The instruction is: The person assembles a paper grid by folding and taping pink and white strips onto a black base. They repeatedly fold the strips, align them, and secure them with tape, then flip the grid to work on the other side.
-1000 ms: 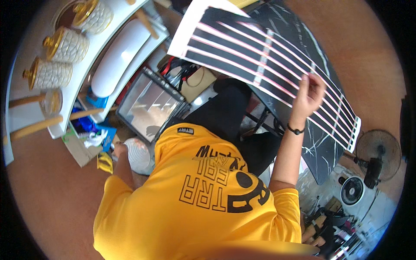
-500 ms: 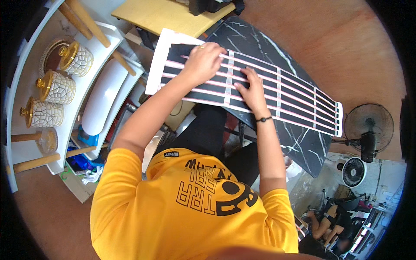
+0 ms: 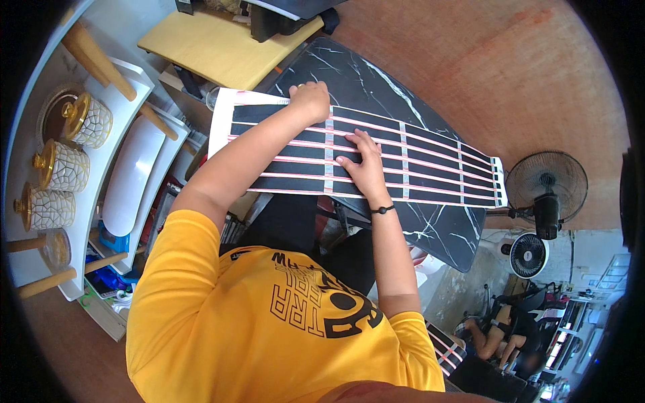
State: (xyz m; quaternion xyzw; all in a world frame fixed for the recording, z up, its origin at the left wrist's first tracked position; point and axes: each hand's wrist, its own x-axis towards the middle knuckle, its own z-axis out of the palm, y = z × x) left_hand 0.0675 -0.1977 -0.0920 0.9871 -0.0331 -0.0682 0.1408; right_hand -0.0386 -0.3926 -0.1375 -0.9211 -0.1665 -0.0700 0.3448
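A long black sheet (image 3: 369,160) lies across a black marbled table (image 3: 386,84). Pink-edged white strips run along it, crossed by grey bands, and white shows at both ends. At its far long edge, toward the left end, my left hand (image 3: 310,102) is closed with the fingers curled. What those fingers grip, if anything, is hidden. My right hand (image 3: 367,168), a dark bracelet at its wrist, rests on the middle of the sheet with fingers spread.
White shelves (image 3: 127,181) with patterned, gold-lidded jars (image 3: 62,166) stand at left. Behind is a yellow tabletop (image 3: 208,40). At right are a black fan (image 3: 545,191) and a white-framed fan (image 3: 529,255). Another person (image 3: 500,332) sits at the lower right.
My left hand has gone from lying on the sheet with fingers extended to curled at its far edge. My right hand stays spread on the sheet. The whole view has shifted.
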